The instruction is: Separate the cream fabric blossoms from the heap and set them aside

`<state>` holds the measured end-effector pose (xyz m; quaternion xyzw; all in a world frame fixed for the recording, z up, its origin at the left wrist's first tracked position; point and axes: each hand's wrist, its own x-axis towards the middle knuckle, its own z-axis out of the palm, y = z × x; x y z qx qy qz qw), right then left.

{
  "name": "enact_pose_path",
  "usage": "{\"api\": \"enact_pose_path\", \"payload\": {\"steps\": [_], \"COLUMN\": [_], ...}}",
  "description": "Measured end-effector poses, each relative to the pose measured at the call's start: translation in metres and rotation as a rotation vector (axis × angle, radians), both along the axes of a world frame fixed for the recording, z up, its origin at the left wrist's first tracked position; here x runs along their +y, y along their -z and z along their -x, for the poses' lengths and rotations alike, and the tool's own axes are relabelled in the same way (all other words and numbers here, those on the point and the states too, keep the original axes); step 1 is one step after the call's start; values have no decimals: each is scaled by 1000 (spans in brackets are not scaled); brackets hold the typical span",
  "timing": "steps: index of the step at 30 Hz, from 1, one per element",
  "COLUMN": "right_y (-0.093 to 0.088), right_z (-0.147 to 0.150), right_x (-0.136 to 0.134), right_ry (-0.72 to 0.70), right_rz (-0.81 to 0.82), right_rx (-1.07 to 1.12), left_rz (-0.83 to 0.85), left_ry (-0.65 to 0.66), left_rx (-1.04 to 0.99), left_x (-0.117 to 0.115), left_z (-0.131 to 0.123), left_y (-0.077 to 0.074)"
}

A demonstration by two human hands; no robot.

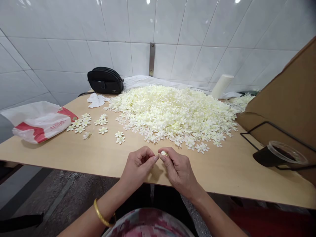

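Note:
A small white flower [164,153] is pinched between the fingertips of my right hand [178,168], over the front edge of the table. Close against it on the left is my left hand [138,164], its thumb and index finger pressed together; what they hold, if anything, is too small to make out. Behind both hands spreads a large heap of white and pale yellow flowers [172,112]. Two flowers [119,137] lie apart from the heap, left of my hands, and more small clusters [80,123] rest farther left.
A red and white plastic bag [41,123] lies at the left. A black pouch [105,80] and crumpled tissue [96,100] are at the back left. At right are a cup of dark liquid [276,154] in a wire holder, cardboard [283,95] and a white roll [221,86].

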<state>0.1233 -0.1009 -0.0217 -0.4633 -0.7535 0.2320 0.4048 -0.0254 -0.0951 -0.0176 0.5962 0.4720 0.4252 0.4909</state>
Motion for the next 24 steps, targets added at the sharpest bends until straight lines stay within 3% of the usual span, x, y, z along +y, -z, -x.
{"api": "enact_pose_path", "payload": {"steps": [6, 11, 15, 19, 24], "right_y": [-3, -29, -50, -52, -40], "right_z": [0, -3, -7, -11, -11], "right_x": [17, 60, 89, 103, 107], "right_ry": [70, 207, 201, 168, 194], "right_rz": [-123, -226, -349, -270, -206], "right_rx": [-151, -228, -156, -92, -94], "left_rz": [-52, -106, -85, 7, 125], "left_ry": [7, 41, 90, 119, 196], "left_rx": [13, -85, -237, -365, -508], "left_x": [11, 51, 83, 96, 103], "left_z": [-1, -14, -30, -40, -38], "left_y": [-11, -40, -54, -53, -36]}}
